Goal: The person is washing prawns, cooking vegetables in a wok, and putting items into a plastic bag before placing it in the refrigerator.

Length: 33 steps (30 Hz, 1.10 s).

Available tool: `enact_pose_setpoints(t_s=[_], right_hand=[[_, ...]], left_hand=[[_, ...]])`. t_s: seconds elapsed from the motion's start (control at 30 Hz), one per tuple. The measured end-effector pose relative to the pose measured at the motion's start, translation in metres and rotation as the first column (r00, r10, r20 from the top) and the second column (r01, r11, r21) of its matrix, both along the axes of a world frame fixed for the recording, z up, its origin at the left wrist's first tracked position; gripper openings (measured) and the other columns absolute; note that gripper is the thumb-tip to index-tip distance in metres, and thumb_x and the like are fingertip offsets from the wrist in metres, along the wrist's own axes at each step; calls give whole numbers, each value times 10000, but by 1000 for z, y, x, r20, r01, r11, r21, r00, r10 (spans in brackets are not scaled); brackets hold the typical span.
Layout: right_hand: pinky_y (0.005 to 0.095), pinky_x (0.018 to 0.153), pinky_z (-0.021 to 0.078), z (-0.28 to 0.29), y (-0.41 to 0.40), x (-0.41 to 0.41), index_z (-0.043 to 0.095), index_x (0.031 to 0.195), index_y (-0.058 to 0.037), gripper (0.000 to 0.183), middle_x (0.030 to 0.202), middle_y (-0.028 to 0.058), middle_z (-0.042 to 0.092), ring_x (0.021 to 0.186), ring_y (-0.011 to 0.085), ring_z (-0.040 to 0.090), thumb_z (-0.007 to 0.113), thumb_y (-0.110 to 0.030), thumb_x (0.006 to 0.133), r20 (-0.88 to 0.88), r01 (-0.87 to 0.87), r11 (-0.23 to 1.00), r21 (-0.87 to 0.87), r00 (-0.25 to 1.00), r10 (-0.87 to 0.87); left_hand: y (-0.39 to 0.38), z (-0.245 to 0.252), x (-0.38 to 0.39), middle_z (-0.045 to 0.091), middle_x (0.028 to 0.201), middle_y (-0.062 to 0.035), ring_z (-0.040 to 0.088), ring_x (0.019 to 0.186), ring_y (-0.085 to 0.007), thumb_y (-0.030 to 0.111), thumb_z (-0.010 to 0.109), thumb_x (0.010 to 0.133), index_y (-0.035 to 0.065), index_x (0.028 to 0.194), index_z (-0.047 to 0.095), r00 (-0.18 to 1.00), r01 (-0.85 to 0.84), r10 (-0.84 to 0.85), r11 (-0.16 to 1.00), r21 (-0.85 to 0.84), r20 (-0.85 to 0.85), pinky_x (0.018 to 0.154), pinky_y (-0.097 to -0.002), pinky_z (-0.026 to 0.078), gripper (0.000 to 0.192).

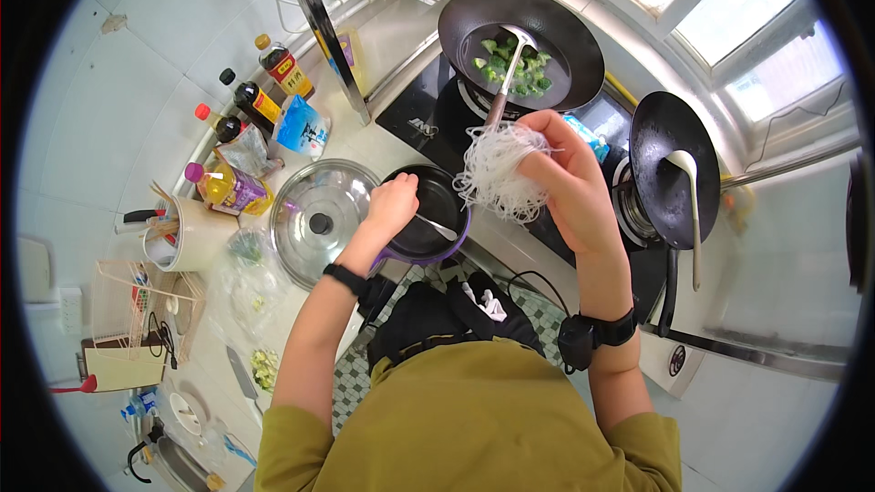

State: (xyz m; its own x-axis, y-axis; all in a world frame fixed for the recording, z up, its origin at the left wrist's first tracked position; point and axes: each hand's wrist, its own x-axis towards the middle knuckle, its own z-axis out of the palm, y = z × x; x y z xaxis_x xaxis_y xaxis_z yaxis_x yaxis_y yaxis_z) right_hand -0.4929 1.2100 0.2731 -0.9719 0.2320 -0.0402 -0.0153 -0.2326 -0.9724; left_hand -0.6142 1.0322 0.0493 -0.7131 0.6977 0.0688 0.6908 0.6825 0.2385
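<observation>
My right hand (577, 188) grips a tangled bundle of dry white noodles (502, 171), raised over the front of the cooktop. Below and left of it sits a small black pan (437, 195) with a purple outside, and a spoon (437, 227) lies in it. My left hand (395, 203) is over the pan's left side with its fingers curled together. Whether it grips the spoon handle or anything else is hidden. A glass lid (321, 208) with a black knob lies left of the pan. Beyond my right hand, a large wok (465, 10) holds broccoli pieces (523, 72) and a metal spatula (513, 68).
A second wok (673, 198) with a pale ladle stands at the right of the black cooktop (410, 113). Several bottles (236, 191) and a blue packet (301, 126) line the left wall. A knife (243, 376) lies beside chopped vegetables (263, 369). A utensil holder (205, 236) stands nearby.
</observation>
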Motion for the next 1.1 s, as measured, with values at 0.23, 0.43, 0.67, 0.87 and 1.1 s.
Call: enact_pose_setpoints(t_s=[0.23,0.43,0.67,0.87,1.1], right_hand=[[225,756,439,-15,-13,-14,509,968,-1,216,1039,53,548,870,85,547,507,21,753,23,-190,982,22,982,189],[221,736,439,-18,-25,-29,510,918,-14,167,1051,56,551,840,77,544,516,-19,751,-10,-261,964,43,965,261],[192,661,410,-11,-18,-35,515,916,-25,170,822,-14,531,727,37,499,524,-41,747,31,-330,936,124,944,328],[198,668,441,18,8,-29,512,957,-12,196,850,9,561,767,58,550,535,-26,762,-45,-141,977,161,988,150],[185,620,416,63,52,-35,532,972,-10,203,843,19,581,718,62,533,569,-54,777,-236,70,994,85,971,-48]], left_hand=[[-19,153,3,563,735,-77,548,611,-205,92,579,740,38,801,563,967,-49,-52,924,379,250,567,-293,439,83],[-14,227,6,549,732,-75,546,634,-207,59,573,729,36,843,576,963,213,-256,915,342,87,579,-273,435,117],[-3,250,4,555,733,-60,554,644,-165,14,570,714,36,886,581,946,246,-297,918,311,128,589,-253,436,173],[12,231,-18,570,716,-31,543,657,-104,93,566,782,39,1006,549,899,-5,-268,784,620,346,603,-230,433,231],[70,161,-6,534,980,-143,582,824,-303,348,598,765,57,1192,415,937,9,-143,923,386,319,698,-355,468,548]])
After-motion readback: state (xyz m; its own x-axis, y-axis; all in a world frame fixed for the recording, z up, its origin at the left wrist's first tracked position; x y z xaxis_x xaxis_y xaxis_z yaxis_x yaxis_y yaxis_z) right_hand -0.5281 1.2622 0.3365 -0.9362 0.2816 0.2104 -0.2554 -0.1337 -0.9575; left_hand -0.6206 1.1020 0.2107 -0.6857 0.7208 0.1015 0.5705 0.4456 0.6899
